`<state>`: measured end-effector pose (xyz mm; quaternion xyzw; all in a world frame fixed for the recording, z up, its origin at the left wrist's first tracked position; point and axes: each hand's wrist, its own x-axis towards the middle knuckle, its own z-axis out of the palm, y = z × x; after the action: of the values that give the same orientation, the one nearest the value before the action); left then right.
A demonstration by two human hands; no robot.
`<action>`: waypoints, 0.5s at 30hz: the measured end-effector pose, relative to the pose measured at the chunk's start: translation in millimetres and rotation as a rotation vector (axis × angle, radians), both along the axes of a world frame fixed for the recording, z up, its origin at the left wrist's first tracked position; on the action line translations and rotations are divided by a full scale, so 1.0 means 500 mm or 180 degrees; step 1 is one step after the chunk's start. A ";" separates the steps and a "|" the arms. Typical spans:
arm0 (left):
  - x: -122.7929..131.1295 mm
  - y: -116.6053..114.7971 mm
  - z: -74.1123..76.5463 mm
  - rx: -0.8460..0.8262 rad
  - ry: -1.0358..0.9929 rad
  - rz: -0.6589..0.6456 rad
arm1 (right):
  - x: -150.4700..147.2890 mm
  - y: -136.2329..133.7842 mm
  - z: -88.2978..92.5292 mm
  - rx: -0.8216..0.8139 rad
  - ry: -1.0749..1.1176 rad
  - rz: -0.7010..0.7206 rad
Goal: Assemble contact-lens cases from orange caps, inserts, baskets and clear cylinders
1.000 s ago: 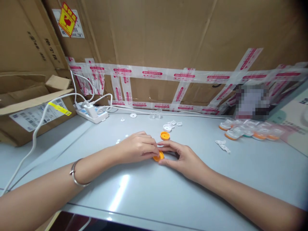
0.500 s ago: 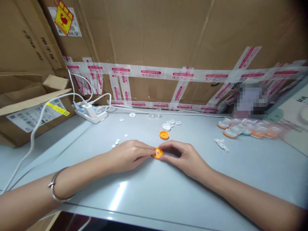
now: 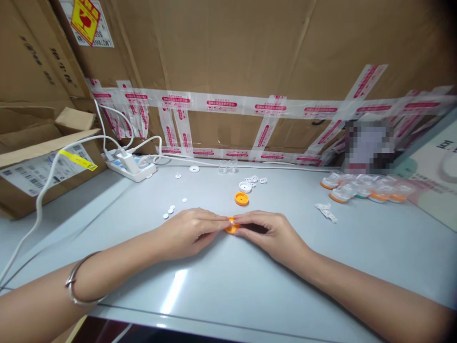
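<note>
While the right hand [image 3: 274, 236] pinches the orange cap [image 3: 232, 225] to steady it on the table [image 3: 221, 286], left hand [image 3: 191, 231] fingertips press its centre.

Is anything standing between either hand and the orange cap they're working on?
Nothing visible does. The left hand and right hand both have fingertips on the orange cap, pinching it from either side on the table. The second orange cap lies apart, farther back.
</note>
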<state>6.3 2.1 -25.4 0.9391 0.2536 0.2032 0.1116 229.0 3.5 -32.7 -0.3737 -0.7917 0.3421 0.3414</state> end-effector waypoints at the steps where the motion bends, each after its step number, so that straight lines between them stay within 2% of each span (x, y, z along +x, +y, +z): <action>1: 0.000 0.000 0.000 0.0015 -0.0001 -0.0001 | -0.001 0.000 0.000 0.0044 0.0008 0.0014; 15: -0.001 -0.005 -0.006 0.0211 0.0209 0.0092 | 0.000 -0.006 -0.003 0.0986 -0.0444 0.0165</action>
<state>5.9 -0.5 -28.2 0.9447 0.2639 0.1823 0.0691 228.8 0.3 -34.1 -0.3188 -0.8661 0.1980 0.3302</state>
